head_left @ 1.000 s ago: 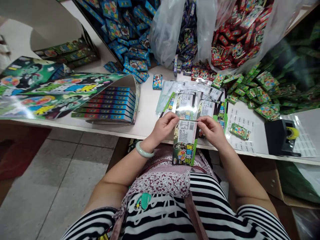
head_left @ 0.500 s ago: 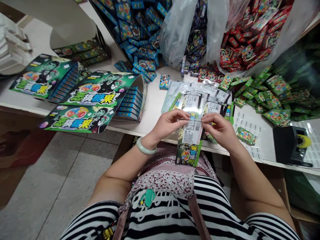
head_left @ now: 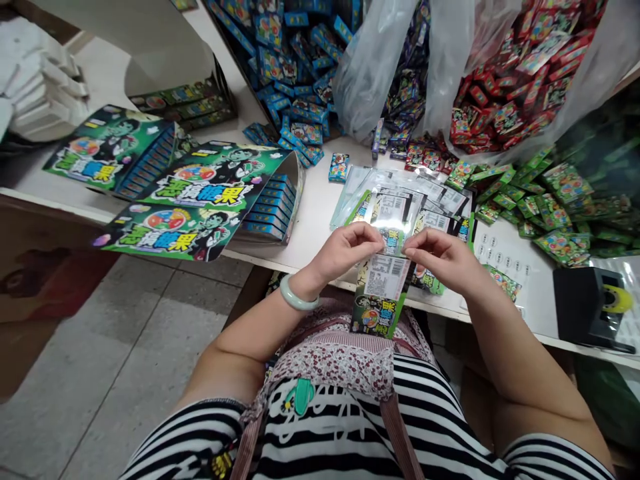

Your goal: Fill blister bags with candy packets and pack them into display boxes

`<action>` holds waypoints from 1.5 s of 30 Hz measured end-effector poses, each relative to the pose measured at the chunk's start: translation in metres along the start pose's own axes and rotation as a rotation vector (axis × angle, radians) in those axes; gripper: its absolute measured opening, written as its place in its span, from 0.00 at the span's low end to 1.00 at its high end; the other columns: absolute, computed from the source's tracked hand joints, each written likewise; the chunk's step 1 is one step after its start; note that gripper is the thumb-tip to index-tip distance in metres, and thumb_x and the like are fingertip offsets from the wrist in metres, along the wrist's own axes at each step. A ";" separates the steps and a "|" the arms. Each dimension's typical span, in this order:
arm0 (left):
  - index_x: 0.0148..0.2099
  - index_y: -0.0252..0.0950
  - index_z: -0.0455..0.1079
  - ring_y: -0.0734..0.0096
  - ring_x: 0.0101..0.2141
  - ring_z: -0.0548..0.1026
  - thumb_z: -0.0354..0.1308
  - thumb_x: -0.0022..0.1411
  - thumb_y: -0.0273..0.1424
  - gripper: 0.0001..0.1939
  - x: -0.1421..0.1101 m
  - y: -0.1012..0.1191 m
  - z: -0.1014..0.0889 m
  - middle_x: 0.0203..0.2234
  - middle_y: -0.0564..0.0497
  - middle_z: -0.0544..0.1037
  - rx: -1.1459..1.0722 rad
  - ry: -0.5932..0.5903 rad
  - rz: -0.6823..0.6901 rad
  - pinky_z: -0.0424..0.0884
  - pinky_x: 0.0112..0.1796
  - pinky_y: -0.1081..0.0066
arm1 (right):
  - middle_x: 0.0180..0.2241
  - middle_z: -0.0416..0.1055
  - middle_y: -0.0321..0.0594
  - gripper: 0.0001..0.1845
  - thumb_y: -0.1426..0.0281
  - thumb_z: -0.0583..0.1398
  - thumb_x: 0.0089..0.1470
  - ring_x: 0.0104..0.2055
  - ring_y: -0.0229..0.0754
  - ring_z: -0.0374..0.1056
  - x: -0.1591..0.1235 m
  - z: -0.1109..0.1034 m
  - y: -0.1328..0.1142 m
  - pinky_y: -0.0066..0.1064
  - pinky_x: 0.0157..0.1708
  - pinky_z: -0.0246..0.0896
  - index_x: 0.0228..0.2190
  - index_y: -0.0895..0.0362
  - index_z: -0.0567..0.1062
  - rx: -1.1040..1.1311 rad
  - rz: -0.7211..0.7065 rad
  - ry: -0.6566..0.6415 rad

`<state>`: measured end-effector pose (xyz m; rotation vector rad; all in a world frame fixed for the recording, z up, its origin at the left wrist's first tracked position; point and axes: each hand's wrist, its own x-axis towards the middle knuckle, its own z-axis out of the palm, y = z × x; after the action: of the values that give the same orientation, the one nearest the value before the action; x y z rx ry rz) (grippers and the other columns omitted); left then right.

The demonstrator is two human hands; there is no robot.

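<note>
A printed plastic bag (head_left: 381,283) with a clear upper part, a white label panel and a green-and-black picture hangs over the table's front edge. My left hand (head_left: 353,250) pinches its upper left edge between thumb and fingers. Opposite it, my right hand (head_left: 437,257) is closed in a pinch at the upper right edge. Just beyond the hands lies a fanned stack of similar bags (head_left: 390,203), partly hidden by them. Beneath my right forearm, a green candy box (head_left: 504,283) lies on a sheet of round stickers (head_left: 493,250).
Blue candy boxes (head_left: 305,110), red ones (head_left: 500,113) in clear plastic, and green ones (head_left: 560,200) are heaped along the back. Green display boxes (head_left: 200,200) with raised lids hold blue packs at left. A black tape dispenser (head_left: 580,303) stands at right.
The view has shifted slightly, so the table things appear farther right. Both hands keep their pinch at the bag, whose upper part now shows more between the fingers.
</note>
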<state>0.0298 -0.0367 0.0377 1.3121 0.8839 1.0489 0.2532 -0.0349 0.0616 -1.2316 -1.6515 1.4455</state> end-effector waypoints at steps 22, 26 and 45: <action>0.35 0.37 0.74 0.71 0.35 0.77 0.67 0.57 0.36 0.09 -0.001 -0.016 -0.005 0.32 0.50 0.78 0.189 -0.002 0.072 0.75 0.39 0.70 | 0.45 0.74 0.41 0.10 0.63 0.60 0.59 0.46 0.43 0.71 -0.018 -0.019 0.046 0.37 0.44 0.69 0.43 0.51 0.75 -0.089 -0.180 0.129; 0.32 0.37 0.73 0.70 0.35 0.76 0.68 0.55 0.35 0.08 0.004 -0.023 -0.011 0.31 0.50 0.78 0.225 0.033 0.048 0.75 0.37 0.70 | 0.40 0.75 0.42 0.07 0.70 0.61 0.56 0.41 0.44 0.71 -0.015 -0.114 0.091 0.39 0.47 0.66 0.37 0.56 0.79 -0.404 0.081 0.674; 0.34 0.38 0.72 0.69 0.36 0.76 0.68 0.56 0.38 0.11 0.010 -0.029 -0.003 0.32 0.51 0.77 0.229 0.018 0.030 0.75 0.38 0.68 | 0.31 0.73 0.40 0.09 0.63 0.63 0.49 0.34 0.44 0.69 -0.047 -0.164 0.143 0.38 0.40 0.66 0.29 0.56 0.75 -0.381 0.148 0.774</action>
<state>0.0326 -0.0251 0.0096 1.5118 1.0244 1.0060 0.4524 -0.0173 -0.0356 -1.8529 -1.3178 0.5782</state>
